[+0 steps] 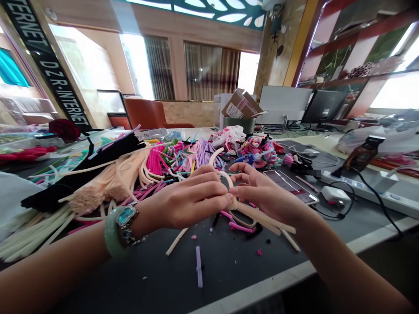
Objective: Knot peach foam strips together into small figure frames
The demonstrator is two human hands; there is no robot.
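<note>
"Head camera, left side of the desk [235,279]: what's there?"

"One black bundle [88,170], lying slanted, and two peach bundles [108,183] beside it."

"And on the left wrist?"

"One green bangle [113,233] and one blue-stoned bracelet [127,216]."

"Next?"

"One loose cream stick [176,241], then the left hand [196,196], its thumb and fingertips closed on the cream strips [258,215]. Those are held above the desk, well in from its front edge. I can't count them all."

"Below that hand?"

"One purple stick [199,267], nearer the front edge."

"What about the right hand [262,192]?"

"Open, fingers curved, its thumb tip touching the same strips."

"Farther right?"

"One phone [291,187] lying flat, one white charger [335,196] nearer the desk's right edge, and one brown bottle [363,152] standing behind it."
</note>
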